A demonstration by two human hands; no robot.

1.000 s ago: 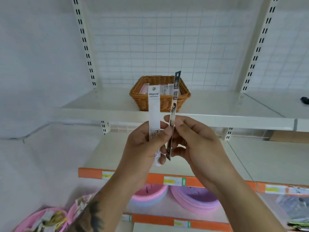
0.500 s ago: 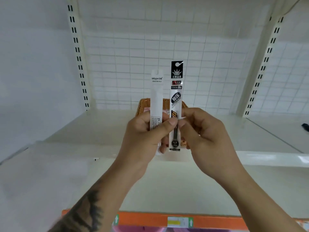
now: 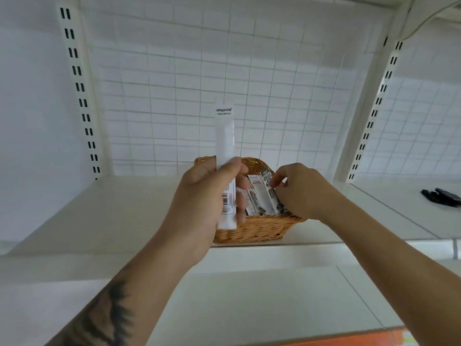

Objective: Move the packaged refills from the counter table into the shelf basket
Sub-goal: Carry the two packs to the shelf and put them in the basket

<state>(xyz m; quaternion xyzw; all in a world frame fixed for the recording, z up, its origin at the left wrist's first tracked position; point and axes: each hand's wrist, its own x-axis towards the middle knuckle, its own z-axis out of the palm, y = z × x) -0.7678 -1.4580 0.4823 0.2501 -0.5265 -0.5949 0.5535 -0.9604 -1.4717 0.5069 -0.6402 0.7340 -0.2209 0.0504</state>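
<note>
Holding several packaged refills [image 3: 259,196] that lean upright against its far wall, the wicker basket [image 3: 252,228] stands on the white shelf [image 3: 124,221], near its front edge. We see our left hand [image 3: 199,208] pinching a white refill packet [image 3: 224,136] upright between thumb and curled fingers, just in front of the basket's left rim. Our right hand [image 3: 299,193] reaches over the basket's right side, its fingertips [image 3: 274,182] pinching the top of a black-printed refill packet [image 3: 270,193] that now sits among the others inside. Half a second earlier we held this black-printed packet upright beside the white one, above the basket; it has since gone down into the basket, while the white packet remains in our left hand. A dark object [image 3: 441,197] lies on the neighbouring shelf at far right.
</note>
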